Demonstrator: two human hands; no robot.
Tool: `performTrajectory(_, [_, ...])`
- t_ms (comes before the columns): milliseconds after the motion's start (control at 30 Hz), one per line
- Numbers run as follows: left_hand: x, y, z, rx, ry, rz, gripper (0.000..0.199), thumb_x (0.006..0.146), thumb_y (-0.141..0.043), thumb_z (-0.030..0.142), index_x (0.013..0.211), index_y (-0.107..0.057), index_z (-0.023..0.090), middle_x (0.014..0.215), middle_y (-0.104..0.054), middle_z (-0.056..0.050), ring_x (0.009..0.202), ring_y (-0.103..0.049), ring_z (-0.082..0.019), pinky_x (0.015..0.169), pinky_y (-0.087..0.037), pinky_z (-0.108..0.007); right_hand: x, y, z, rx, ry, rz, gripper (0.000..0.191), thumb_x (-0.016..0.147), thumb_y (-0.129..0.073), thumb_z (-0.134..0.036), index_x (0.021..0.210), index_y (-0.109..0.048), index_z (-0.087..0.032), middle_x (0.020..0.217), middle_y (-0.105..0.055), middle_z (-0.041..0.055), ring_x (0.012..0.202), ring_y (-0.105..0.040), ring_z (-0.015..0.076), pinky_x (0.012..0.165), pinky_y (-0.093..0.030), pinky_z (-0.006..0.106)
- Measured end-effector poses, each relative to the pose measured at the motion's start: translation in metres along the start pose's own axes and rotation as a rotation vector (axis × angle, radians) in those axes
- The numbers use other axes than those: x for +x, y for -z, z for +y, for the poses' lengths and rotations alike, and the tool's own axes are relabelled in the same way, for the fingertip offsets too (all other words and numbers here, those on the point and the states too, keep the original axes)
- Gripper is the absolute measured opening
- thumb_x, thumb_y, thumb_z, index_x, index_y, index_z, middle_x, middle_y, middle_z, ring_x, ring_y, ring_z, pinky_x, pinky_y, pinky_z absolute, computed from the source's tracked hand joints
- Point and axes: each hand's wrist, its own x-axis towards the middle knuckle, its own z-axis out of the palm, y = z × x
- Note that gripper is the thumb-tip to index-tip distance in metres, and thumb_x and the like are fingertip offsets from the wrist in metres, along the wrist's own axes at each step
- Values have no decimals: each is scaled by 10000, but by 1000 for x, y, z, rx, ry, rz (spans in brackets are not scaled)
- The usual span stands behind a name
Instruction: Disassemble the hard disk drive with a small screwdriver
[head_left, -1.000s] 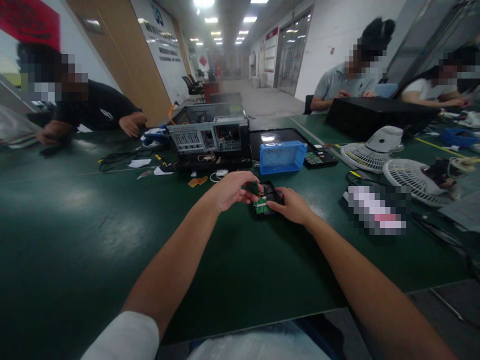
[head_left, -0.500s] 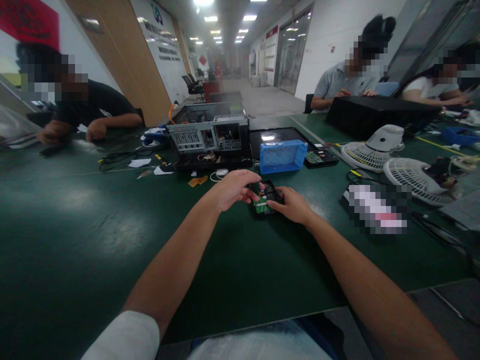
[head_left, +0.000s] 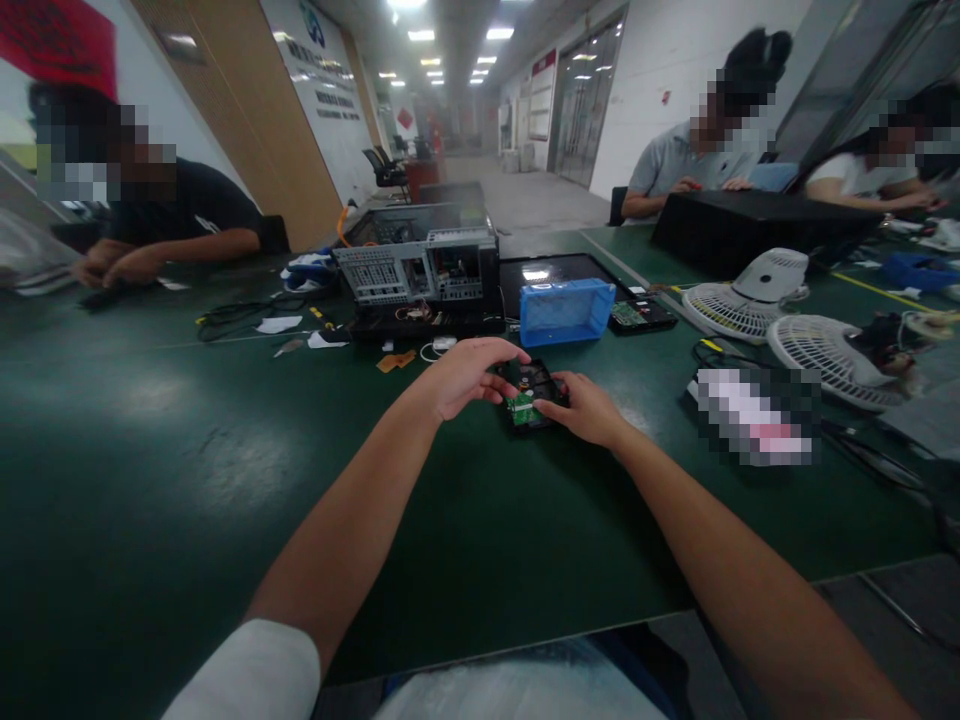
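Observation:
A small black plastic case lies on the green table, its inside facing up. A green circuit board sits at its near end. My right hand grips the case's right side, thumb on the near edge by the board and fingers along the far side. Over the case's left side, my left hand is curled, with fingertips at the board's upper left edge. Something dark shows between those fingers; its kind is hidden.
Beyond my hands stand a blue plastic bin and an opened computer case. Right of me are white fan parts and a blurred-out box. Cables and paper scraps lie left. Co-workers sit across the table.
My left hand has shifted very slightly over the case, and the board lies a little flatter. My right hand keeps its grip. The co-worker at left has brought both hands together.

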Motion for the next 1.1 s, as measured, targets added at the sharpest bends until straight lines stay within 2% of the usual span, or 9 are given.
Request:
performTrajectory(233, [1,-1,-1,9,-14,8,286,844,-653,378,1036,-710,174,1063,-690,-115,636,-673,-138,505,-489,-219,1,-3,5,3,10,15,640,866,-647,-613,1333,-568,-184,1159,-643,132,995,-630,246,871,-484,345])
performTrajectory(400, [0,-4,1,51,-44,101,260,867,-628,350,1079,-635,199,1028,-677,-93,642,-711,-168,498,-496,-230,0,-1,2,12,-6,13,635,858,-667,-589,1337,-566,-184,1138,-641,134,981,-628,248,865,-490,349])
performTrajectory(500, [0,-5,2,40,-49,111,227,864,-632,333,1045,-615,197,1011,-677,-90,635,-711,-169,500,-502,-234,0,-1,1,20,-8,15,630,858,-666,-589,1338,-567,-194,1145,-640,129,978,-626,247,860,-492,353])
performTrajectory(900, [2,-1,-3,-102,-18,-48,247,825,-666,324,1000,-674,150,1037,-717,-128,659,-709,-168,532,-538,-240,0,-3,3,0,11,24,636,862,-654,-605,1327,-575,-178,1130,-653,130,986,-626,250,849,-486,342])
performTrajectory(1100, [1,-1,-1,-125,-5,-70,254,836,-659,321,1007,-712,141,1048,-694,-124,692,-720,-165,555,-551,-227,1,-3,4,-2,7,22,647,861,-650,-614,1338,-567,-186,1133,-648,128,973,-634,247,851,-489,346])
